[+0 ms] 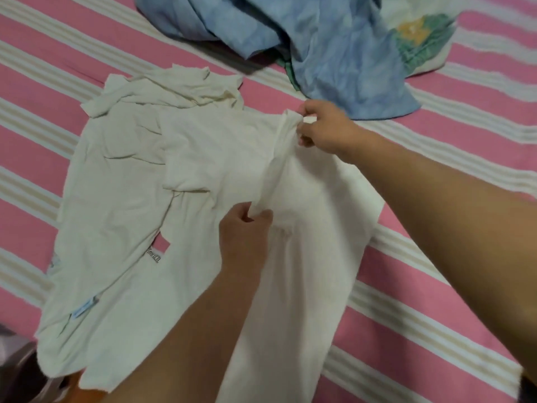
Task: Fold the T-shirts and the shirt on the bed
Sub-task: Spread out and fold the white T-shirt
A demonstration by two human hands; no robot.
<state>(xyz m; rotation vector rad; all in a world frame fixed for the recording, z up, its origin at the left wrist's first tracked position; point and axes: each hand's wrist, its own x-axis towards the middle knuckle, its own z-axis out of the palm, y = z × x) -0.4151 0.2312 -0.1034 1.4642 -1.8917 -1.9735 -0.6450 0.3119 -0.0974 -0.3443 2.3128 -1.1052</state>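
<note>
On the pink striped bed (436, 315) a cream T-shirt (125, 199) lies spread; the left hand (247, 231) and right hand (325, 126) each pinch a raised fold of it, with a crumpled blue shirt (334, 53) beyond the T-shirt

view: just my one head cam, no second angle to compare
facing: forward and down over the bed (436, 330)
closeness: pretty near, my forearms fill the lower frame

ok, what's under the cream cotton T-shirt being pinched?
Under the cream cotton T-shirt lies a second cream garment, spread over the pink striped bedsheet. A striped scrap peeks through; the rest is covered.
</note>
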